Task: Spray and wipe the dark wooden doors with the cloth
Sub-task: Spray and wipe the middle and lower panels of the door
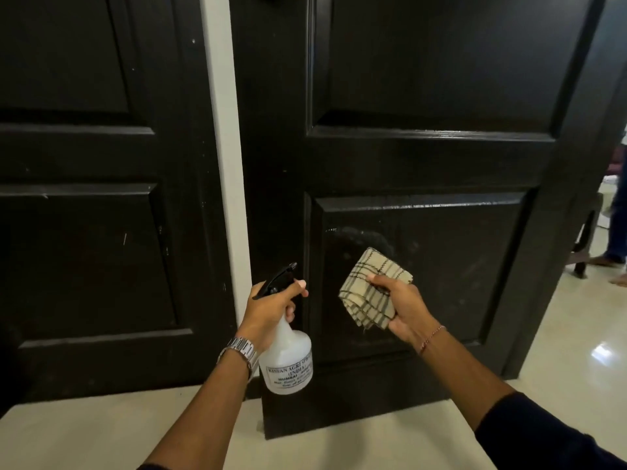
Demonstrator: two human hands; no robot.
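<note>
Most of the frame is filled by two dark wooden doors: the right door (424, 157), panelled and glossy, is seen across the centre and right, and the left door (84, 198) is seen across the left side, with a white strip of wall (225, 137) shown between them. A faint, cloudy smear (359, 237) is visible on the lower panel of the right door, just above the cloth. A pale, shiny floor (576, 351) is seen along the bottom and at the lower right of the frame, where a dark furniture leg (582, 245) and part of another person's leg (615, 232) are shown at the far right edge. Below centre, a white translucent spray bottle (288, 361) with a black trigger head is held up by the left hand (271, 310); its fingers are wrapped around the bottle neck, and the index finger is laid over the trigger, the nozzle being pointed towards the right door. A printed label is carried on the bottle's lower body. To the right of it, a folded beige checked cloth (373, 290) is gripped by the right hand (403, 307), the thumb being pressed on top and the fingers curled beneath; whether the cloth is touching the door panel cannot be told. A metal watch (239, 351) is worn on the left wrist, and a thin bracelet (431, 339) on the right wrist.
</note>
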